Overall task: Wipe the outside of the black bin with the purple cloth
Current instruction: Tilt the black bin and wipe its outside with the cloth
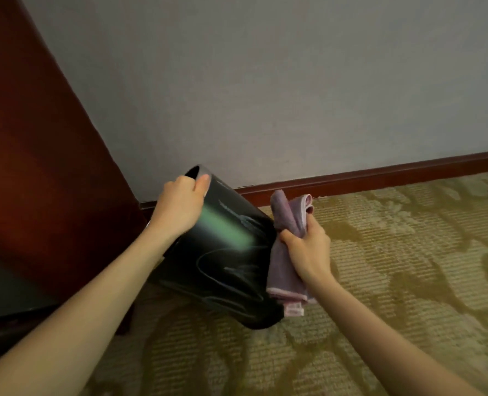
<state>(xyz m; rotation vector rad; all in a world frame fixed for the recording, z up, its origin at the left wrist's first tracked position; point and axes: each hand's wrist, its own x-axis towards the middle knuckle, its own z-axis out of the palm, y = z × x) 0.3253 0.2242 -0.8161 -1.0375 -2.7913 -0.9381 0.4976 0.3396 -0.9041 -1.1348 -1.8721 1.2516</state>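
Reaching in from the bottom corners of the view, two bare forearms stretch out over the patterned carpet [394, 267], gold and olive with a ribbed weave. The right hand [308, 250] is closed tight around the purple cloth [287, 244], bunched at its middle, so one folded end sticks up above the fist and the other hangs down below it, showing a paler pink edge at the bottom. That cloth lies right against the right-hand side of the black bin [231, 258], touching its wall or very nearly so; the frame is a little blurred there and the contact cannot be told for certain.

And the bin itself is tilted, its open mouth pointing up and away toward the wall, its base lower and nearer the person. Its glossy side carries a greenish streak of reflected light and some faint curved lines. The left hand [180, 204] grips the rim at the top, thumb lying over the outer edge, fingers hidden on the inner side.

Further left stands a dark reddish wooden panel [37, 138], leaning across the view, with a darker ledge beneath it. Beyond the bin, a red-brown skirting board [380, 175] runs along the foot of the plain grey wall [265, 81].
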